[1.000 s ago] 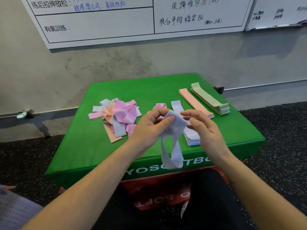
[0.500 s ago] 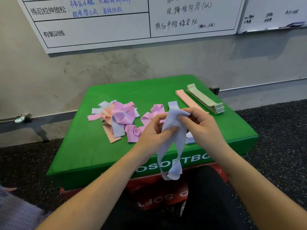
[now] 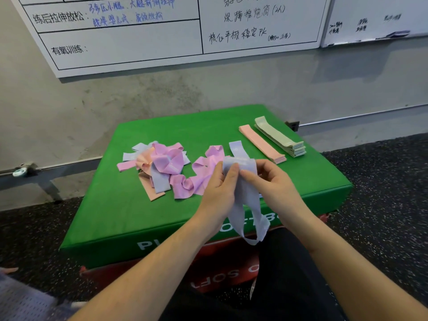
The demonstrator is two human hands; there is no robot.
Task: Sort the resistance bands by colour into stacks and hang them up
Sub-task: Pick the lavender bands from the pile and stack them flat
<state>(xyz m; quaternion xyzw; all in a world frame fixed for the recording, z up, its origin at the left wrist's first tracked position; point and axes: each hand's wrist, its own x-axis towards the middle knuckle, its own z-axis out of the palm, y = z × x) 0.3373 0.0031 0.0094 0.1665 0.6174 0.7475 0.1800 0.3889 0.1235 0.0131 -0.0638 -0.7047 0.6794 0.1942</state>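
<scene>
Both my hands hold one lavender resistance band (image 3: 243, 205) above the front of the green soft box (image 3: 111, 209). My left hand (image 3: 220, 186) pinches its top edge from the left and my right hand (image 3: 273, 186) grips it from the right, and its loop hangs down over the box's front. A jumbled heap of pink, peach and lavender bands (image 3: 162, 165) lies at the left. A loose pink band (image 3: 199, 174) lies beside my left hand. Behind my hands the end of the lavender stack (image 3: 236, 148) shows. A peach stack (image 3: 261, 143) and a green stack (image 3: 280, 137) lie at the right.
A red soft box (image 3: 215, 274) sits under the green one. A concrete wall with whiteboards (image 3: 139, 31) rises behind. Dark speckled floor (image 3: 382, 193) surrounds the boxes. My dark-trousered legs (image 3: 278, 286) are at the bottom.
My hands have drawn closer together on the band's top edge and moved a little away from me. The view has tilted slightly.
</scene>
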